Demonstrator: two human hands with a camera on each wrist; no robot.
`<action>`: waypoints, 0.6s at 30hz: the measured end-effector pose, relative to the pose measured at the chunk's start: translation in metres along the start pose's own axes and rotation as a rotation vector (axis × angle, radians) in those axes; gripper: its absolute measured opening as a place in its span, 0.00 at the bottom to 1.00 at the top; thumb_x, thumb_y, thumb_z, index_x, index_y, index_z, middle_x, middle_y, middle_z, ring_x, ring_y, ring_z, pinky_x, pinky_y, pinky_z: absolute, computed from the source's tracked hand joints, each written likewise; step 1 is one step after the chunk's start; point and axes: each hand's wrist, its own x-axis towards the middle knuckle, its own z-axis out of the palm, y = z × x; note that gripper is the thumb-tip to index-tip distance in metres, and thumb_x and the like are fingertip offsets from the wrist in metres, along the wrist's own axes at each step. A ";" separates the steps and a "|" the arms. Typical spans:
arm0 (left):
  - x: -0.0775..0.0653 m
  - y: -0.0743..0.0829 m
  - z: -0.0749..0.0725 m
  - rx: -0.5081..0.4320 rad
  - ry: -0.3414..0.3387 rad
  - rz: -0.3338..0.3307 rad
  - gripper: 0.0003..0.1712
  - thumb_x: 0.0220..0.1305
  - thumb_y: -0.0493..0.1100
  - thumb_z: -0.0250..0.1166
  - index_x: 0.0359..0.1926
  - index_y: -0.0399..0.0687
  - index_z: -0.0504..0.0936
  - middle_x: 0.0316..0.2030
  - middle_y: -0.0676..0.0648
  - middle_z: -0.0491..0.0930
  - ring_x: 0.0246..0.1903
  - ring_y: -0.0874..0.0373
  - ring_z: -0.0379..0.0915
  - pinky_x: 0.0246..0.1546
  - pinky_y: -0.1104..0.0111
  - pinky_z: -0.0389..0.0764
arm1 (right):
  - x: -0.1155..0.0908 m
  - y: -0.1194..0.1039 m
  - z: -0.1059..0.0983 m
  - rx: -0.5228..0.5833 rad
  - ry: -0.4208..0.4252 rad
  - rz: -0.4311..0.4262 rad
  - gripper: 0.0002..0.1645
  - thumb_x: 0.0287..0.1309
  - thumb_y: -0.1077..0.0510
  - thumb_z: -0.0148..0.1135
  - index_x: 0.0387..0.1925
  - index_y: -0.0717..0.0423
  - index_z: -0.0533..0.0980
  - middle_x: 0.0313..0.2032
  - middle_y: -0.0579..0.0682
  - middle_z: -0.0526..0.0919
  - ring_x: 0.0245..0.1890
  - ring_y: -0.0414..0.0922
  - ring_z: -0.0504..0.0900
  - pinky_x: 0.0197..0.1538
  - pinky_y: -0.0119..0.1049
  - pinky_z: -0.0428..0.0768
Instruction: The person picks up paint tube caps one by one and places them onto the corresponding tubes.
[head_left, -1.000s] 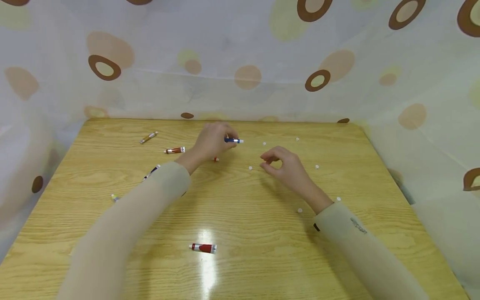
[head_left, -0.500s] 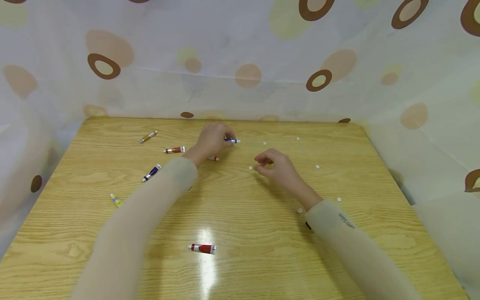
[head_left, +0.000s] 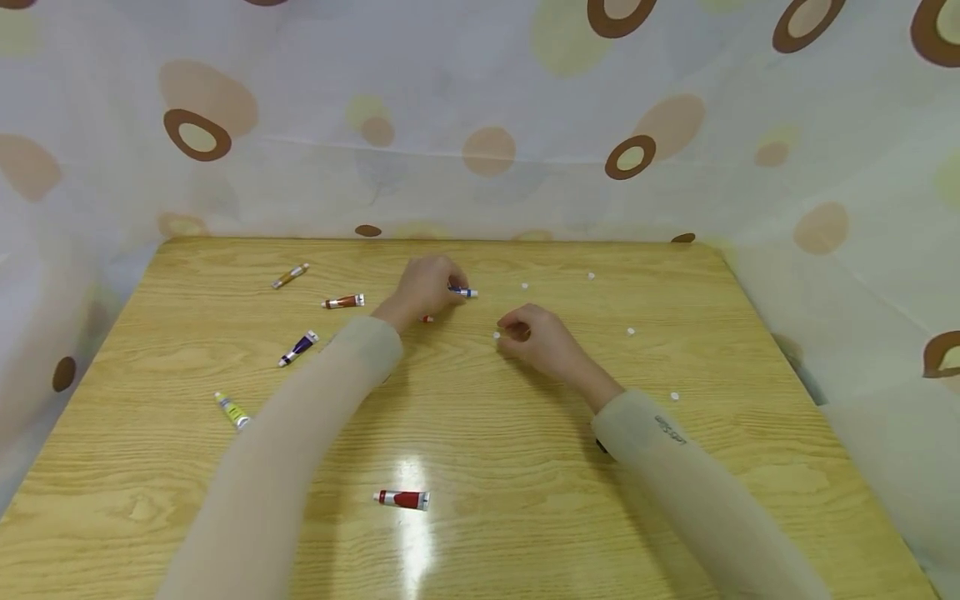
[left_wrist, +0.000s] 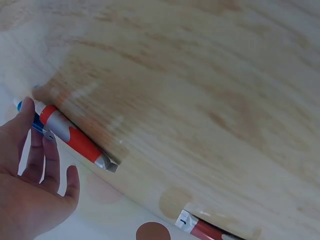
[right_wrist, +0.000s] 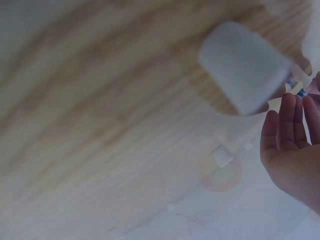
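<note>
Blue tube [head_left: 467, 292] held between thumb and fingers of the left hand [head_left: 429, 287], white end poking past the fingertips, over to the right-hand side. Whether that end is a bare neck: too small to tell. Right hand [head_left: 543, 340]: thumb and index curved toward each other, gap narrow, a small white cap [head_left: 497, 335] between the tips, apparently on the table [head_left: 540, 517]. Contact with it cannot be made out.

Orange-red tube [left_wrist: 75, 137] lies just beside the left fingers, partly under them in the head view. Brown tube [head_left: 343, 302] farther out, on the left hand's outer side. Two more caps beyond the right fingertips, toward the far edge; nearer one [head_left: 524, 286], farther one [head_left: 591, 276].

Step in hand, as judged: picking up a cap while the blue tube waits in the other hand. Next move seems to call for closing the right fingertips squarely on the cap's sides, left grip kept steady. Risk, likely: so small a cap could skid from under the tips.
</note>
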 end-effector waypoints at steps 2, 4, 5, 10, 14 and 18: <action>0.000 -0.001 0.001 -0.008 -0.008 -0.004 0.12 0.65 0.46 0.73 0.48 0.50 0.90 0.49 0.48 0.89 0.55 0.50 0.81 0.70 0.47 0.69 | 0.001 -0.001 0.001 -0.006 -0.006 0.004 0.21 0.67 0.58 0.67 0.57 0.64 0.80 0.52 0.59 0.82 0.53 0.53 0.81 0.60 0.47 0.82; -0.001 -0.002 0.002 -0.021 -0.018 -0.012 0.12 0.65 0.46 0.73 0.48 0.50 0.90 0.50 0.48 0.89 0.55 0.50 0.81 0.70 0.48 0.69 | 0.001 -0.001 0.002 -0.008 -0.010 0.009 0.21 0.67 0.57 0.67 0.57 0.64 0.80 0.52 0.58 0.82 0.53 0.52 0.81 0.60 0.47 0.81; -0.001 -0.002 0.002 -0.027 -0.024 -0.017 0.12 0.65 0.46 0.73 0.48 0.50 0.90 0.50 0.48 0.89 0.55 0.50 0.81 0.70 0.48 0.69 | 0.002 -0.001 0.002 -0.008 -0.011 0.009 0.20 0.67 0.57 0.67 0.56 0.64 0.80 0.52 0.58 0.82 0.53 0.52 0.81 0.60 0.47 0.81; -0.001 -0.002 0.002 -0.035 -0.043 -0.036 0.13 0.65 0.46 0.73 0.49 0.49 0.89 0.51 0.48 0.88 0.56 0.50 0.80 0.69 0.49 0.69 | 0.004 -0.001 0.005 -0.022 -0.010 0.015 0.19 0.66 0.56 0.68 0.54 0.62 0.82 0.51 0.58 0.82 0.52 0.52 0.80 0.60 0.47 0.81; -0.002 -0.002 0.002 -0.038 -0.044 -0.039 0.14 0.65 0.45 0.73 0.50 0.49 0.89 0.51 0.48 0.88 0.56 0.50 0.80 0.68 0.49 0.70 | 0.005 -0.002 0.007 -0.047 -0.008 0.021 0.18 0.66 0.56 0.68 0.53 0.61 0.82 0.51 0.57 0.81 0.52 0.52 0.80 0.59 0.47 0.80; -0.002 -0.003 0.002 -0.037 -0.044 -0.037 0.14 0.65 0.45 0.73 0.51 0.49 0.89 0.51 0.48 0.88 0.56 0.50 0.81 0.69 0.48 0.70 | 0.006 -0.003 0.008 -0.066 -0.007 0.027 0.17 0.67 0.56 0.68 0.53 0.61 0.83 0.50 0.57 0.80 0.51 0.52 0.79 0.58 0.46 0.80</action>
